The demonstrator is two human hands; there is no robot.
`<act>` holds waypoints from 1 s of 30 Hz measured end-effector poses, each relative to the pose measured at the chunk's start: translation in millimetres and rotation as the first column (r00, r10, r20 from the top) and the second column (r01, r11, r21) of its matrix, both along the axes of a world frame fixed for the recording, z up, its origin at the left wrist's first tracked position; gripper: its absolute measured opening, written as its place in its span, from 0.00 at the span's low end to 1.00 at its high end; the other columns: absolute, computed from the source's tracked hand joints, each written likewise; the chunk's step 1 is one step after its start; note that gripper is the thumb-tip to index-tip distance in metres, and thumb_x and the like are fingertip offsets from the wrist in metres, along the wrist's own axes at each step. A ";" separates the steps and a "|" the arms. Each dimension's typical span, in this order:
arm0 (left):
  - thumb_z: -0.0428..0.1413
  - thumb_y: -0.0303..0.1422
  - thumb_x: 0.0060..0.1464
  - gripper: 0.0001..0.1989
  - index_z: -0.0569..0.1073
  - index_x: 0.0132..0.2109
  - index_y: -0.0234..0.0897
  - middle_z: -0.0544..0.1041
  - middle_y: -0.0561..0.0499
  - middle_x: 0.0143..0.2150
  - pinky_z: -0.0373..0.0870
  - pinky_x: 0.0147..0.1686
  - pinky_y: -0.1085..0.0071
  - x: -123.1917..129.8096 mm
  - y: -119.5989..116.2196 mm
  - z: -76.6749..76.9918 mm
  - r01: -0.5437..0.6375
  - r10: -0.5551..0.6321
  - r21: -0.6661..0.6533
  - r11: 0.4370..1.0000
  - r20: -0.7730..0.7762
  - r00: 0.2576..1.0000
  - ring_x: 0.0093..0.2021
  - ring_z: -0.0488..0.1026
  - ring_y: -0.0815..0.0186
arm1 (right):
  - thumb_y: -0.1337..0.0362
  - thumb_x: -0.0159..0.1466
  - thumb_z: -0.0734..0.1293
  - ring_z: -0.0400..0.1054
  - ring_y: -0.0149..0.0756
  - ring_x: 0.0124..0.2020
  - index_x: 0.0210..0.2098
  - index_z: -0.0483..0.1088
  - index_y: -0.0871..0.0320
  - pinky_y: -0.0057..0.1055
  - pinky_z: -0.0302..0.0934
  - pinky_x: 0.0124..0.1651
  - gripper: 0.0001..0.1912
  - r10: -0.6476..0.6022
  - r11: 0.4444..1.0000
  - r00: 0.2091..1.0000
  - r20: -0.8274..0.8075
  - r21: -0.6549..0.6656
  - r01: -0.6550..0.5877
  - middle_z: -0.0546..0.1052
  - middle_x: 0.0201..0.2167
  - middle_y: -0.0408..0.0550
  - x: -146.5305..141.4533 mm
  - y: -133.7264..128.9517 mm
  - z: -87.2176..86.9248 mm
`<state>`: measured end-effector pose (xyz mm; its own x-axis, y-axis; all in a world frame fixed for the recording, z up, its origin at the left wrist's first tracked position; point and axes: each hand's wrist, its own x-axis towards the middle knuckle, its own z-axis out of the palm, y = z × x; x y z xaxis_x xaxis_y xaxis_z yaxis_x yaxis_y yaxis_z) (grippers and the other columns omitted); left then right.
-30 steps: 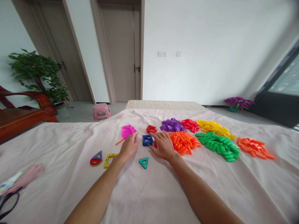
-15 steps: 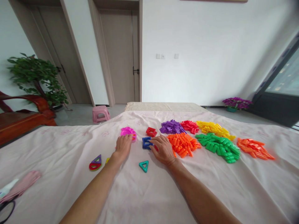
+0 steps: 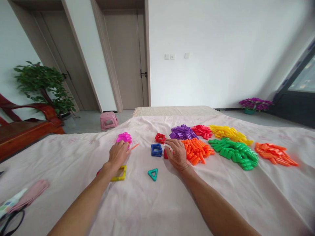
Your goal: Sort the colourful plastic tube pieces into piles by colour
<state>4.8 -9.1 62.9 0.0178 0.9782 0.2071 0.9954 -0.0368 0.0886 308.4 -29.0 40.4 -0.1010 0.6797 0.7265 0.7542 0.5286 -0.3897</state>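
– Leftward it goes! That magenta flower-shaped dish [image 3: 123, 137] has slid away from the blue square frames [image 3: 157, 154] in the last half second, the left hand [image 3: 118, 153] travelling with it.

– And the playing surface?

– Creased pale pink cloth [image 3: 152, 203], with heaps of plastic pieces [image 3: 232, 152] sorted by colour along the right. Beyond it, a white wall [image 3: 201, 78], a brown door [image 3: 123, 59] and a pink stool [image 3: 108, 120].

– Hands, please!

– Left palm down, fingers curled at the dish's near side; an orange stick [image 3: 135, 146] pokes out past the fingertips, but gripped or merely touched, I can't tell. Right hand [image 3: 177, 153] loosely spread, thumb beside a red piece [image 3: 166, 152], index fingertip up at the red square frames [image 3: 159, 142].

– Any other changes?

– Plenty! Right fingertips have switched from blue frames to red, and that stick is now in plain view. Teal triangle [image 3: 152, 170], nearer us than the blue frames, hasn't budged.
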 end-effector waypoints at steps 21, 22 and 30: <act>0.50 0.41 0.63 0.17 0.76 0.50 0.37 0.80 0.41 0.49 0.67 0.44 0.69 78.9 17.9 -1.1 0.141 -0.082 -0.101 0.985 0.448 0.890 0.49 0.76 0.58 | 0.68 0.68 0.61 0.66 0.43 0.49 0.54 0.73 0.52 0.39 0.57 0.52 0.18 -0.044 0.996 0.991 0.126 -0.069 0.053 0.79 0.43 0.49 2.3 -4.7 -1.0; 0.51 0.42 0.63 0.18 0.75 0.52 0.37 0.80 0.41 0.49 0.68 0.44 0.70 82.4 12.5 -2.0 0.181 -0.109 -0.109 0.977 0.475 0.873 0.49 0.77 0.59 | 0.69 0.67 0.61 0.66 0.43 0.49 0.56 0.72 0.52 0.40 0.56 0.52 0.19 -0.035 0.996 0.988 0.148 -0.077 0.047 0.79 0.43 0.48 1.0 -5.2 -0.6; 0.65 0.33 0.49 0.33 0.67 0.62 0.38 0.78 0.43 0.53 0.68 0.50 0.68 115.3 -10.1 -16.8 0.259 -0.213 -0.049 0.965 0.436 0.874 0.53 0.76 0.56 | 0.68 0.65 0.63 0.63 0.47 0.56 0.63 0.66 0.54 0.44 0.54 0.58 0.26 -0.010 0.993 0.954 0.301 -0.106 0.044 0.80 0.45 0.53 -6.8 -8.0 -1.1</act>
